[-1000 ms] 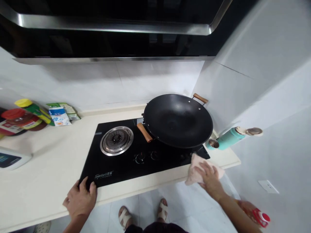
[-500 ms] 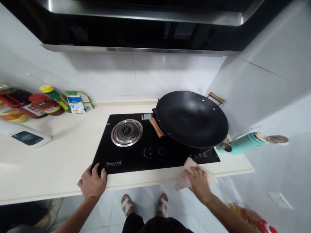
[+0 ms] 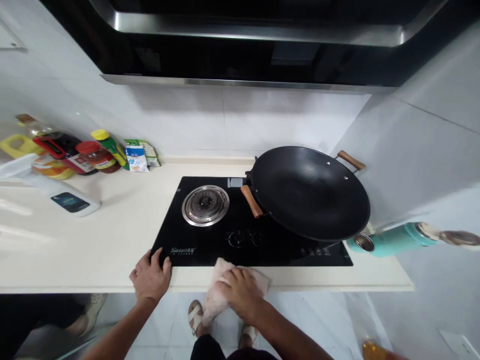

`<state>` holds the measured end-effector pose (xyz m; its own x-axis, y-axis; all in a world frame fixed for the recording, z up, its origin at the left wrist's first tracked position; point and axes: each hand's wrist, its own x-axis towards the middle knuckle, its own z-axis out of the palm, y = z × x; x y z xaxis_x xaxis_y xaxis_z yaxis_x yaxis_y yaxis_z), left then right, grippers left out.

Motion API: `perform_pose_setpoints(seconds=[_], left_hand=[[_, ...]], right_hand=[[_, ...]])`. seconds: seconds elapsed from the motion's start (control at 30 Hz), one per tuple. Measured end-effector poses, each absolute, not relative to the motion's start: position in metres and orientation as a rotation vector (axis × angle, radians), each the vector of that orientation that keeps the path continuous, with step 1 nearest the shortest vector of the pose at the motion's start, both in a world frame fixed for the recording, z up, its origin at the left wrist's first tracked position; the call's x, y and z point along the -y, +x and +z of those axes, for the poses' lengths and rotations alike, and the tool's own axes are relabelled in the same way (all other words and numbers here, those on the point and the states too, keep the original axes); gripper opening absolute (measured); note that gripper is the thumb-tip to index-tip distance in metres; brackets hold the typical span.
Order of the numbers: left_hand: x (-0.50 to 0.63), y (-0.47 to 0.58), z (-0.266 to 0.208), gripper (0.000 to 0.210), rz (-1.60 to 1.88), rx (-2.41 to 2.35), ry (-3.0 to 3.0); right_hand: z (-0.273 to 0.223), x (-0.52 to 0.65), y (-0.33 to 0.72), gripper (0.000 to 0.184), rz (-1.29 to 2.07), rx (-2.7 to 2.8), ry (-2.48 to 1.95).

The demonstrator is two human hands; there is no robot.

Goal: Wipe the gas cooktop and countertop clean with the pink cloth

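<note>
My right hand (image 3: pixel 242 292) presses a pale pinkish cloth (image 3: pixel 219 295) onto the front strip of the counter, at the front edge of the black glass gas stove (image 3: pixel 210 252). Part of the cloth hangs over the counter's edge. My left hand (image 3: pixel 152 275) rests with fingers spread at the stove's front left corner, holding nothing. A black wok (image 3: pixel 311 195) with wooden handles sits over the right burner and hides it. The left burner (image 3: pixel 205 205) is bare, and the control knobs (image 3: pixel 238 238) lie between the two burners.
Sauce bottles and jars (image 3: pixel 98 156) and seasoning packets (image 3: pixel 138 156) stand on the cream counter (image 3: pixel 123 225) at the back left, a white spray bottle (image 3: pixel 71 197) before them. Right of the wok is a turquoise flask (image 3: pixel 397 240). A range hood (image 3: pixel 255 60) hangs above. Another person's foot shows lower left.
My right hand has slid left with the cloth along the counter's front edge, from below the wok to the middle of the stove. My left hand stays at the corner. The view has shifted somewhat.
</note>
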<state>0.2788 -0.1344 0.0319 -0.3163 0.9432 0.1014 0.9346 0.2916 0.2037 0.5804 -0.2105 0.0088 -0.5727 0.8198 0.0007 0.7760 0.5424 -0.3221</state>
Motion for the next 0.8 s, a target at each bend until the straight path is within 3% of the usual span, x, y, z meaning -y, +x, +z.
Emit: perform_pose_setpoints(seconds=[0.13,0.27,0.43,0.67,0.8], left_hand=[[0.136,0.277,0.028,0.056,0.364,-2.489,1.826],[0.137,0.274,0.024,0.055,0.384,-2.484,1.837],[0.139,0.272,0.022,0.052,0.404,-2.480,1.851],[0.142,0.271,0.019,0.051,0.411,-2.498,1.877],[0.143,0.270,0.017,0.051,0.402,-2.498,1.881]], right_hand=[[-0.004,0.236,0.657,0.062,0.576,2.456,-1.713],[-0.009,0.264,0.730,0.070,0.578,2.278,-1.771],[-0.008,0.250,0.745,0.056,0.349,1.901,-1.767],[-0.027,0.224,0.686,0.069,0.045,1.970,-1.830],[-0.034,0.224,0.734,0.057,-0.060,1.907,-2.007]])
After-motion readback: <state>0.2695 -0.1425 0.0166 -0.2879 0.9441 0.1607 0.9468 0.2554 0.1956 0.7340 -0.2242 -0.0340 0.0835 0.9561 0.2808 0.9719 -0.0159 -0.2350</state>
